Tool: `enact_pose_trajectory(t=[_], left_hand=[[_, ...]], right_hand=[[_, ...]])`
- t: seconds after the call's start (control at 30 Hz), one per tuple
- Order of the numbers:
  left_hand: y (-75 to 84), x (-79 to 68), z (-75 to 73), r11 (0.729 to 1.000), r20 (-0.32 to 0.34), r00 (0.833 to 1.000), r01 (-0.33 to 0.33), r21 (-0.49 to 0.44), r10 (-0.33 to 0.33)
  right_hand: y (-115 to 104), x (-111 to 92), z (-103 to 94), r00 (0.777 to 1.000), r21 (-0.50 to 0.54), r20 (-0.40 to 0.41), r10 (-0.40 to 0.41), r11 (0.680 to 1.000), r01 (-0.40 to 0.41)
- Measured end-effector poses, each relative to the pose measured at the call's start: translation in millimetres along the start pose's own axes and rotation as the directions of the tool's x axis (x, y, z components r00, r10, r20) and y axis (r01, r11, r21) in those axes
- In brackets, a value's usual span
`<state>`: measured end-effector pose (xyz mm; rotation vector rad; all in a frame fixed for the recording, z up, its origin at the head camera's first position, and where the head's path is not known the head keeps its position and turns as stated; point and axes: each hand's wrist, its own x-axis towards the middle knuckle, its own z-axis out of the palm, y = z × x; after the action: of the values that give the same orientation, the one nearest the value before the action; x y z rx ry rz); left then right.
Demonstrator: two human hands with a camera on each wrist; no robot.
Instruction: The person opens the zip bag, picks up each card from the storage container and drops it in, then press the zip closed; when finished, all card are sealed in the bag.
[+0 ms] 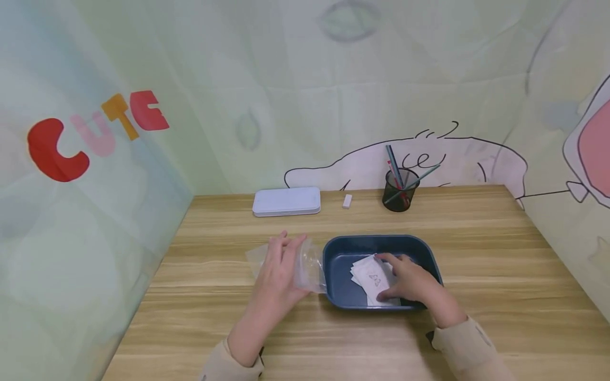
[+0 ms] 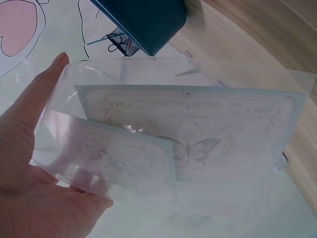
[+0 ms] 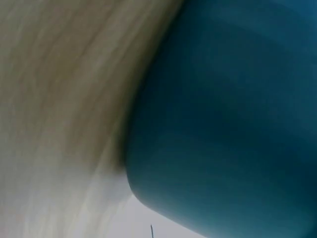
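My left hand (image 1: 278, 270) grips a clear plastic bag (image 1: 311, 267), its mouth end beside the dark blue bin's left wall. Through the plastic in the left wrist view show paper cards (image 2: 237, 144) with pale blue edges, one printed with a butterfly. Inside the blue bin (image 1: 339, 286), white cards (image 1: 371, 276) lie in a loosely fanned stack, the top one bearing a small drawing. My right hand (image 1: 413, 280) reaches over the bin's right side and holds the stack between thumb and fingers at opposite edges. The right wrist view holds only the bin's outer wall (image 3: 223, 124), with that hand hidden.
At the back of the wooden table (image 1: 214, 317) lie a white flat case (image 1: 287, 201) and a small white eraser (image 1: 347, 201). A black mesh cup (image 1: 397, 198) with pens and pencils stands behind the bin. Printed cloth (image 1: 286, 79) hangs around the table.
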<state>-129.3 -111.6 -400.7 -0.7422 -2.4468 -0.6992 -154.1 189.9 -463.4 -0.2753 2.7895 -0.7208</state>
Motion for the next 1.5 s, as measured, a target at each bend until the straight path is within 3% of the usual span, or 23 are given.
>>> enact_pose_trajectory(t=[0.73,1.13,1.5], left_hand=[[-0.6,-2.2,-0.2,1.0,0.017,1.0,0.011,0.017,-0.011],[1.5,-1.8,-2.1,0.999,0.049,0.998,0.037,0.018,-0.038],[1.3,-1.9,-2.1,0.999,0.031,0.999,0.031,0.023,-0.031]], right_hand=[[-3,8,-0.6,0.997,-0.08,0.072,0.02,0.997,-0.015],[-4,13,-2.5,0.997,-0.071,0.066,0.03,0.997,-0.025],[-4,17,-4.9,0.999,-0.016,0.012,0.052,0.999,-0.051]])
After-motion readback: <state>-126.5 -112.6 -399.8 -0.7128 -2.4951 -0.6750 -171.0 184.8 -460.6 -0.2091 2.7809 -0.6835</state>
